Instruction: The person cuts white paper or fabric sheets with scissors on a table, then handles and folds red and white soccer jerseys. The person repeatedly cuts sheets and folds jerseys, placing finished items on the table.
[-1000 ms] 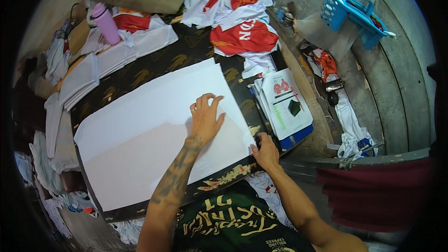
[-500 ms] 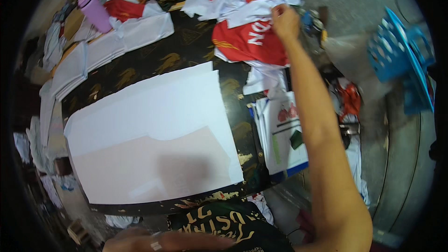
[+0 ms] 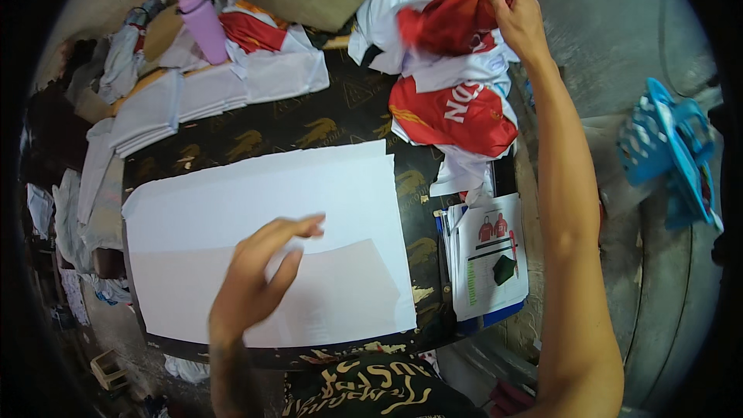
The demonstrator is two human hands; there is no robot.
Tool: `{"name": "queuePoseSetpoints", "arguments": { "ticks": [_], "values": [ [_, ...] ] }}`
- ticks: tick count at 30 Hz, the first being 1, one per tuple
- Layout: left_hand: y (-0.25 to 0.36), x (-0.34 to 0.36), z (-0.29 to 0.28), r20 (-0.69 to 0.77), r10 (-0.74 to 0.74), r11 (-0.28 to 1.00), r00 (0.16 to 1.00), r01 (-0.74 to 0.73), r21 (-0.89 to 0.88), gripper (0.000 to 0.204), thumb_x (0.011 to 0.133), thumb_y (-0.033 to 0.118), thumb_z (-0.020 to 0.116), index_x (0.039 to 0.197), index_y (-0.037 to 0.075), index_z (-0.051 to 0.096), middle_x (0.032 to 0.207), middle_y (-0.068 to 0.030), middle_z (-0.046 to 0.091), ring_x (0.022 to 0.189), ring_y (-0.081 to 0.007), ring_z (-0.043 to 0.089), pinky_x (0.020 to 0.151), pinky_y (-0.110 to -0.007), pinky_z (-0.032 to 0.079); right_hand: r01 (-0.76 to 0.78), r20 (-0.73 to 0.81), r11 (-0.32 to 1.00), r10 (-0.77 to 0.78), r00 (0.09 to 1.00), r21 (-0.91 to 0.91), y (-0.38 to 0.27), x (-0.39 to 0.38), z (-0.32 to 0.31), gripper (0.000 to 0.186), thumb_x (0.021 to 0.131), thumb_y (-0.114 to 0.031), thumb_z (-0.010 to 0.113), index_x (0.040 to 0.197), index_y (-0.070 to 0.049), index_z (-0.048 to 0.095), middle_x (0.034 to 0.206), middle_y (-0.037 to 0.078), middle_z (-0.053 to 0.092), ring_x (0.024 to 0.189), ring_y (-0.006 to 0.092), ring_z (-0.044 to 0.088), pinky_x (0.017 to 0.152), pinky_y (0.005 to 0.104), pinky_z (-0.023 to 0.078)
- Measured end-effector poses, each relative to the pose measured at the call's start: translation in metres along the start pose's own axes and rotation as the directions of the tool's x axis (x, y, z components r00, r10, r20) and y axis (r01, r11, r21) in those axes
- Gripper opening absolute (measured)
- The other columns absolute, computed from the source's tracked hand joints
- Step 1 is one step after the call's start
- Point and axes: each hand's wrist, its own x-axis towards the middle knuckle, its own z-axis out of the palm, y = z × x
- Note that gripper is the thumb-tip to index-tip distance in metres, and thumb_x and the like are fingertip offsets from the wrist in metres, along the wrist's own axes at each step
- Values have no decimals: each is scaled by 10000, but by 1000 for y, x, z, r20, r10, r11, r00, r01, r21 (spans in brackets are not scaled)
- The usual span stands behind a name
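My right hand [image 3: 522, 22] reaches to the far right with its fingers closed on the edge of a red jersey piece [image 3: 455, 22]. This cloth is lifted and partly blurred above a heap of white and red fabric pieces. Below it lies another red jersey piece [image 3: 457, 120] with white lettering. My left hand [image 3: 255, 271] hovers over large white sheets [image 3: 255, 182] on the black table [image 3: 294, 124], thumb and fingers apart with nothing between them. A slightly greyer cut shape [image 3: 348, 286] lies on the nearer half of these sheets.
Folded white fabric stacks [image 3: 213, 93] and a pink bottle [image 3: 203, 27] line the far left edge. A clipboard of papers [image 3: 487, 263] with a dark green scrap [image 3: 505, 269] sits at right. Beyond stands a blue plastic basket [image 3: 665, 147].
My right hand has raised a red jersey piece off the far heap. My left hand has come up from the lower edge over the white sheets. The view has shifted slightly.
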Motion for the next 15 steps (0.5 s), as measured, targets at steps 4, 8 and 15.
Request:
{"name": "queuePoseSetpoints", "arguments": {
  "ticks": [4,8,15],
  "values": [
    [-33,12,10,-190,-25,988,982,-4,-152,567,1031,155,695,1559,28,532,1491,-154,617,1374,-259,592,1145,-401,451,323,52,945,-326,944,56,-173,-50,-84,296,1023,-194,772,1145,-44,547,985,15,566,928,111,542,844,260,481],
    [8,33,10,-392,298,881,870,-409,-239,677,1029,368,750,1564,39,497,1514,-121,546,1421,-218,511,1164,-365,405,476,233,852,-520,822,218,-321,-96,-159,414,943,-122,782,1304,-40,598,1043,29,595,969,95,555,892,240,468],
    [90,-81,-69,-259,216,804,941,-322,-500,338,1149,354,553,1145,35,666,1052,40,644,1013,-60,579,960,-256,482,25,457,993,29,889,-113,-423,-190,-243,291,957,-142,791,1186,-13,668,944,7,590,832,74,525,740,253,452]
  ]
}}
